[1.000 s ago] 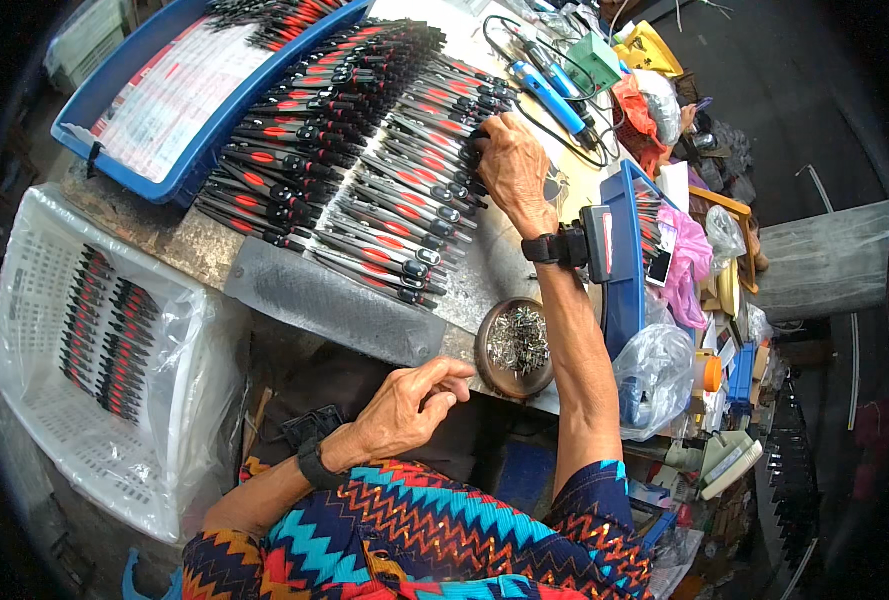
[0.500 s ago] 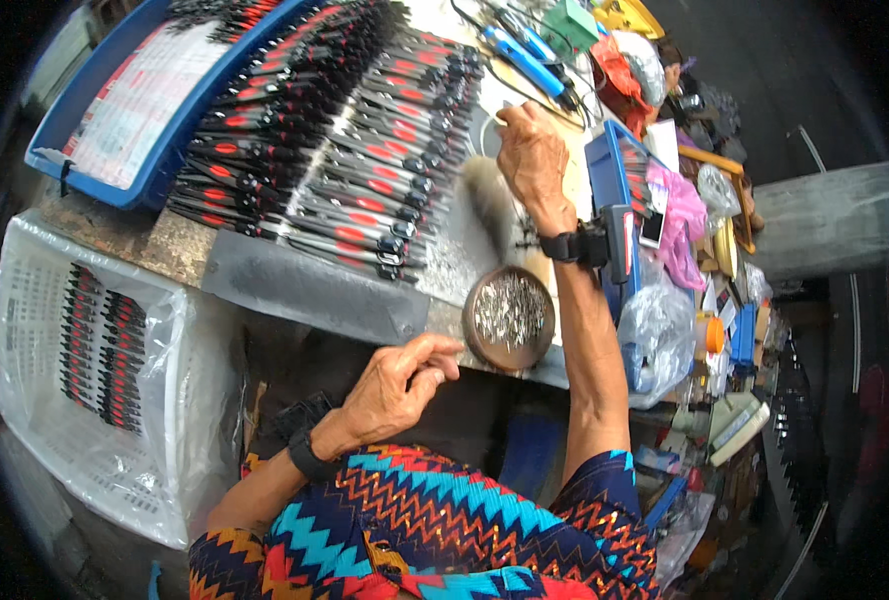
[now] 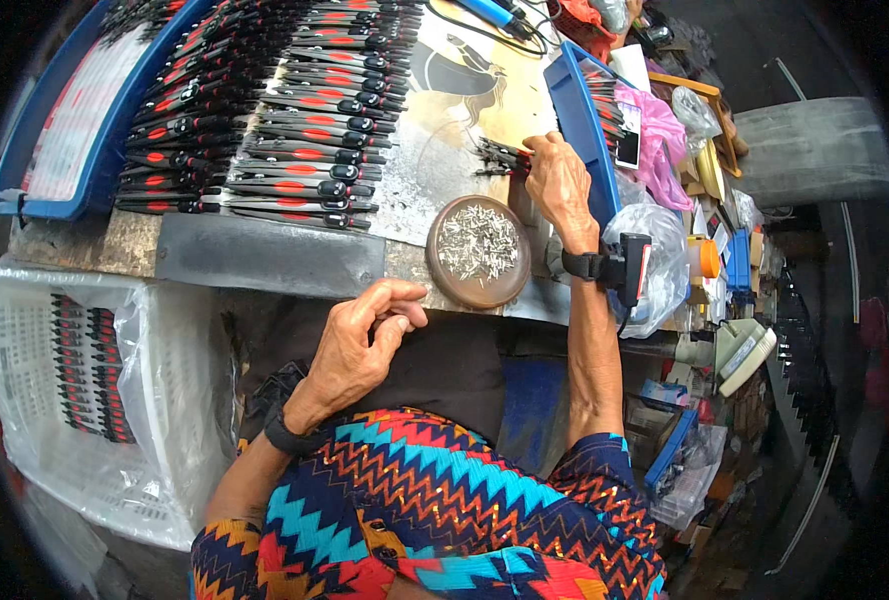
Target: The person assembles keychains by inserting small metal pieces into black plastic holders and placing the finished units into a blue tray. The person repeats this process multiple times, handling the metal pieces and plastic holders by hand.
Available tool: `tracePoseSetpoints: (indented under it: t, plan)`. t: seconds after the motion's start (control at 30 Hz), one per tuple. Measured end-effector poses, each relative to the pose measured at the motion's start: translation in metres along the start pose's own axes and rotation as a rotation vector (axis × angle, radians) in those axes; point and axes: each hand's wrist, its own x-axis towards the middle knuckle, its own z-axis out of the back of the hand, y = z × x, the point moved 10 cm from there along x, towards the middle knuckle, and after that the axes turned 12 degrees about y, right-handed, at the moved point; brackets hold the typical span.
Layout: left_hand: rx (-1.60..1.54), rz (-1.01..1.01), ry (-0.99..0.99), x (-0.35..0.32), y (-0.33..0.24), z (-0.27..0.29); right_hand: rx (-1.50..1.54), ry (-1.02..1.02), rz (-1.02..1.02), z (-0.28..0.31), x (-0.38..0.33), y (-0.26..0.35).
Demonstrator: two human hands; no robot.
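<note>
A person wears a short-sleeved, ribbed top (image 3: 435, 480) covered in zigzag bands of navy, turquoise, red and orange. The left sleeve (image 3: 227, 560) shows more orange, the right sleeve (image 3: 597, 475) mostly navy with thin red-orange zigzags. The left hand (image 3: 350, 340) and right hand (image 3: 562, 185) are bare. Above each is a black wrist strap: the left strap (image 3: 290, 437) has a dark attachment, its details unclear; the right strap (image 3: 583, 265) carries a boxy black device (image 3: 633, 262) with a red-and-white edge.
</note>
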Motion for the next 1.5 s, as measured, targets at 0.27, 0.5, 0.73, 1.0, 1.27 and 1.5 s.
tracePoseSetpoints:
  t: [0.27, 0.5, 0.73, 1.0, 1.27, 1.5]
  plan:
    - [-0.017, 0.089, 0.002, -0.002, 0.004, -0.001, -0.005, -0.026, 0.065, -0.009, 0.0, -0.009]
    - [0.014, 0.024, -0.022, 0.0, -0.002, 0.001, -0.121, 0.192, 0.04, -0.013, 0.013, -0.012]
    - [-0.014, 0.013, -0.012, 0.002, -0.006, -0.001, -0.108, 0.244, 0.133, -0.012, 0.016, -0.001]
    - [0.012, 0.021, -0.002, 0.006, -0.014, -0.007, 0.035, 0.277, 0.062, -0.014, 0.012, -0.013]
    - [0.025, 0.023, 0.012, 0.01, -0.015, -0.012, 0.162, 0.206, 0.082, -0.003, 0.0, -0.013]
    - [0.056, 0.02, -0.002, 0.014, -0.019, -0.014, 0.224, 0.13, 0.044, 0.02, -0.011, -0.006]
